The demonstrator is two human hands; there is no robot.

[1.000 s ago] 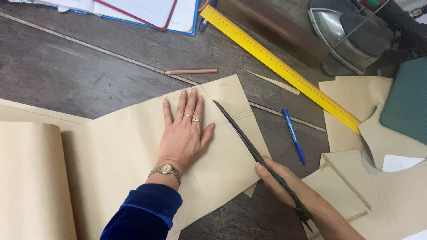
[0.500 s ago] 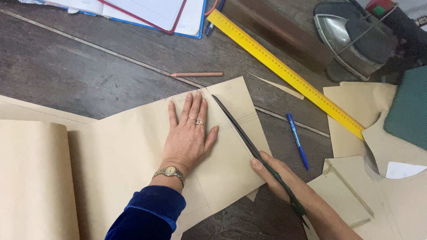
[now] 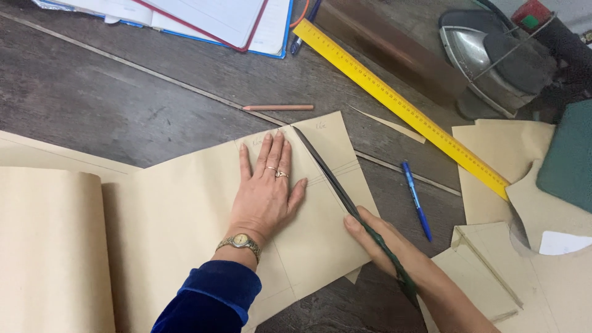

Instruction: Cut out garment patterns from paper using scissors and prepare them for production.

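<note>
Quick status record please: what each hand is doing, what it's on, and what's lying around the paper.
Left hand: flat, fingers spread, pressing the brown pattern paper
Right hand: gripping long dark scissors, blades lying along the paper's right part, tips near its top edge
Surface: dark wooden table
Above paper: pencil
Right of paper: blue pen, yellow ruler lying diagonally, cut paper pieces
Top edge: open notebooks
Top right: clothes iron

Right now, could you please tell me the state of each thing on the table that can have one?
Left hand: flat on the brown paper.
Right hand: gripping the scissors.
Scissors: blades closed, lying along the paper.
Notebook: open.
Blue pen: lying loose.
Pencil: lying loose.
</note>
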